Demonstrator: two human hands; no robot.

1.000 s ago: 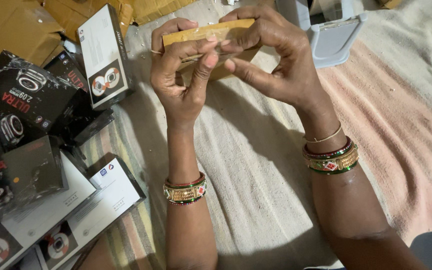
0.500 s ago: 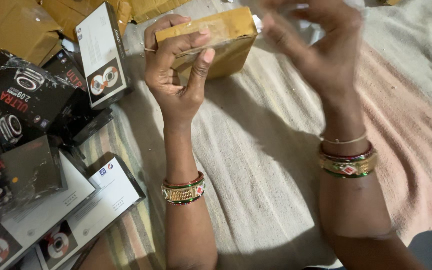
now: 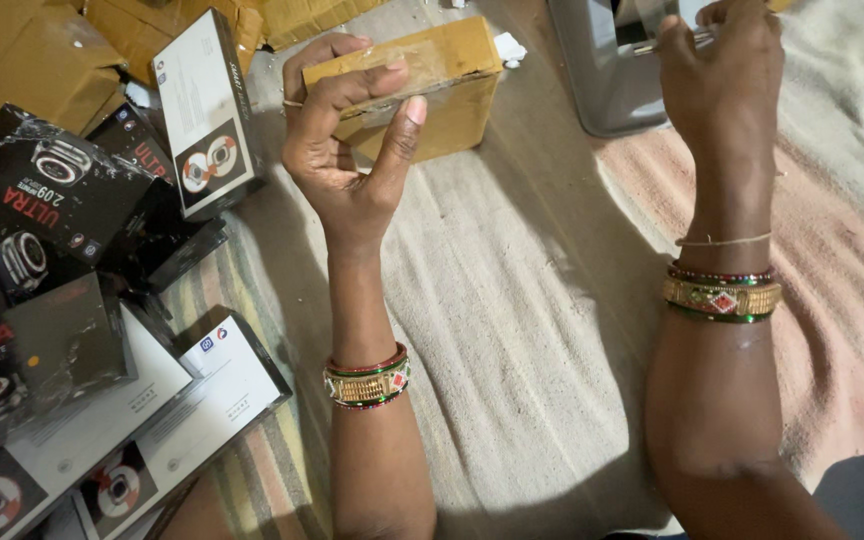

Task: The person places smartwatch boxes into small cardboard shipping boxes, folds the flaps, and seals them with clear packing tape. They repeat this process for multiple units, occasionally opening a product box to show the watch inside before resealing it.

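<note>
My left hand (image 3: pixel 342 150) is raised, fingers curled over the near edge of a small brown cardboard box (image 3: pixel 452 70) whose top is covered with clear tape. My right hand (image 3: pixel 722 90) is up at the top right, apart from the box, its fingers pinched on a thin pale object (image 3: pixel 667 42) that juts to the left; what it is I cannot tell. Both wrists wear gold, red and green bangles.
A grey plastic device (image 3: pixel 602 80) stands at the top beside my right hand. Black watch boxes (image 3: pixel 52 190) and white boxes (image 3: pixel 182 400) are piled on the left, one white box (image 3: pixel 207 110) upright. Brown cardboard (image 3: pixel 22 50) lies at top left. A striped cloth (image 3: pixel 512 330) covers the floor.
My right hand has let go of the brown box and swung up to the right, toward the grey device. The left hand keeps hold of the box.
</note>
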